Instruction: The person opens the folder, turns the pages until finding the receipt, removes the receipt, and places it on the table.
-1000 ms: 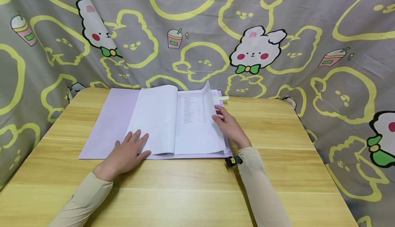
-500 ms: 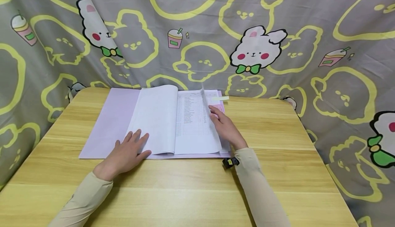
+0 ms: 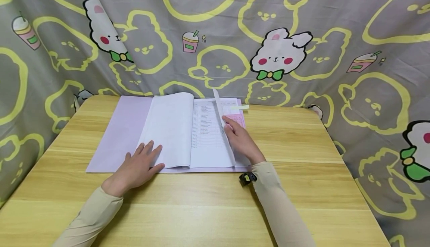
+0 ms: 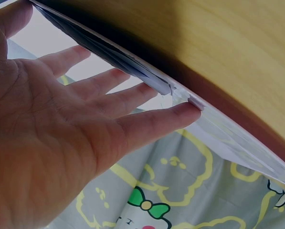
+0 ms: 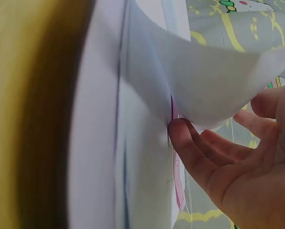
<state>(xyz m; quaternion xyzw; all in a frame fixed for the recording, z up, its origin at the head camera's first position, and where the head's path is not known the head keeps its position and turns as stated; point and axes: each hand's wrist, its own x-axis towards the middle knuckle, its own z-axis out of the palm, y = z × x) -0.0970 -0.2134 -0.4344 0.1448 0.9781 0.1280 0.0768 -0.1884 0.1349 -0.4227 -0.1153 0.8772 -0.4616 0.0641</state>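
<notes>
A lilac folder [image 3: 114, 138] lies spread out near the table's far edge, with a stack of white sheets inside. My left hand [image 3: 137, 166] rests with spread fingers on the left-hand sheets [image 3: 171, 127] and the cover; the left wrist view shows its little finger touching the folder's edge. At the right side, my right hand [image 3: 242, 138] holds the lifted edge of a page [image 5: 204, 81] between thumb and fingers. That page stands curled up from the right-hand sheets. Beneath it shows a sheet with a printed table [image 3: 206, 127].
A pale yellow tab [image 3: 242, 107] and a pink sheet [image 3: 236, 118] stick out at the stack's right side. A patterned grey curtain [image 3: 221, 23] hangs behind the wooden table [image 3: 188, 209]. A small black device [image 3: 248, 179] sits at the right wrist.
My right hand has moved left with the page's edge, which now stands more upright. More of the pink sheet shows. My left hand has stayed in place.
</notes>
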